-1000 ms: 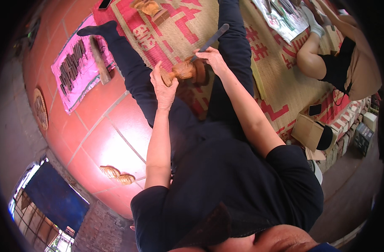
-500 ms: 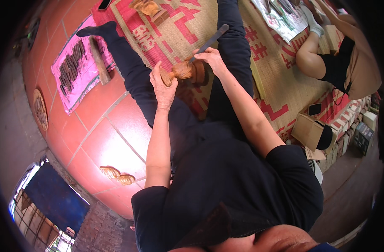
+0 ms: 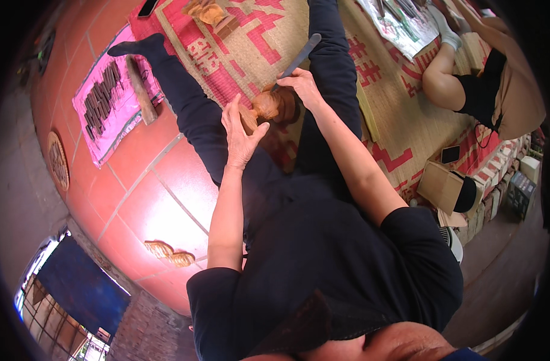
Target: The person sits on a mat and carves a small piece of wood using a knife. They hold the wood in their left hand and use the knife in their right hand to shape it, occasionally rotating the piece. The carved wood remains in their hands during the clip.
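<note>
Between my legs a carved wooden piece [image 3: 266, 106] with a round flat base lies over the mat. My left hand [image 3: 241, 137] grips that base from the near left, thumb on one side and fingers on the other. In my right hand [image 3: 303, 88] is a long grey flat file [image 3: 303, 55] with a rounded end, which points up and away to the right. The file's lower end meets the far side of the carving, and my fingers partly hide the contact. A darker wooden block just right of the carving is in shadow.
Many dark carving tools [image 3: 103, 99] and a wooden mallet [image 3: 140, 90] lie on a pink cloth at left. Another carving [image 3: 211, 13] sits on the mat ahead. Two carved pieces [image 3: 169, 253] lie on the tiles. At right are another person's leg [image 3: 438, 78] and a cardboard box [image 3: 438, 185].
The carving has turned in my left hand, its base now tilted differently. My left fingers have opened wider around it. The file's far end has shifted slightly left.
</note>
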Demonstrator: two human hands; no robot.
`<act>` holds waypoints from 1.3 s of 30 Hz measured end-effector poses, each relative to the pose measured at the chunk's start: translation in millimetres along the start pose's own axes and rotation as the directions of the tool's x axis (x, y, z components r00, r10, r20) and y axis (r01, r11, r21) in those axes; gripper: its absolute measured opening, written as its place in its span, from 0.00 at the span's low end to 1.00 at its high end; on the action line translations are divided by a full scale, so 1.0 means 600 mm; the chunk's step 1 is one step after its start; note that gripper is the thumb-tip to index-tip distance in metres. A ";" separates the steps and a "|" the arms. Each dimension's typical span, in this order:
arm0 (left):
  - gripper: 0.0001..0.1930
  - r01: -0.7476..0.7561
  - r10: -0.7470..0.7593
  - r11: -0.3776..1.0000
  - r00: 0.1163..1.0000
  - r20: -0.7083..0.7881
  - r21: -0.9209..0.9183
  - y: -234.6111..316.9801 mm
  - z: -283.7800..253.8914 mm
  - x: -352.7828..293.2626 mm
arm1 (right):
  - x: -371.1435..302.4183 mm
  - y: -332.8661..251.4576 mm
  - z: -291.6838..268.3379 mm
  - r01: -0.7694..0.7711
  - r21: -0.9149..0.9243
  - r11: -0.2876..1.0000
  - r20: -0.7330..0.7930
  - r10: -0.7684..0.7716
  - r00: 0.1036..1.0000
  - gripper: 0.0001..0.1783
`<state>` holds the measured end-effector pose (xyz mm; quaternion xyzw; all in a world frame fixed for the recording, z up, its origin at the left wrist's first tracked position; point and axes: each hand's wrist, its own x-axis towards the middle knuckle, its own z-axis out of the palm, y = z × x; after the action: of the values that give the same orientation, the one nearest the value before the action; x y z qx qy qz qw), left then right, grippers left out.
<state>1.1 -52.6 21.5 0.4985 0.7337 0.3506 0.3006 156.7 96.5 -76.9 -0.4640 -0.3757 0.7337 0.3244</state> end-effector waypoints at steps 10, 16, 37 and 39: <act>0.53 0.231 -0.235 0.971 0.969 -0.077 -0.060 0.000 0.021 -0.016 | 0.003 0.003 -0.007 -0.035 -0.083 0.996 0.033 0.038 0.999 0.09; 0.52 0.344 -0.336 0.936 0.936 -0.104 0.071 -0.004 0.027 0.001 | -0.002 -0.009 -0.001 -0.077 -0.096 0.992 0.071 0.084 0.994 0.08; 0.45 -0.067 0.109 0.959 0.984 -0.140 0.276 0.040 0.022 0.029 | -0.012 0.004 -0.003 -0.015 -0.038 0.999 0.005 0.015 1.000 0.11; 0.44 0.004 0.046 0.969 0.979 -0.196 0.245 0.039 0.032 0.031 | -0.011 0.007 -0.004 0.008 -0.083 0.996 0.035 -0.005 0.999 0.11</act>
<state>22.3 -24.7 27.7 0.5016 0.7924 0.3093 0.1578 160.7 89.7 -78.0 -0.4631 -0.4131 0.7243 0.3006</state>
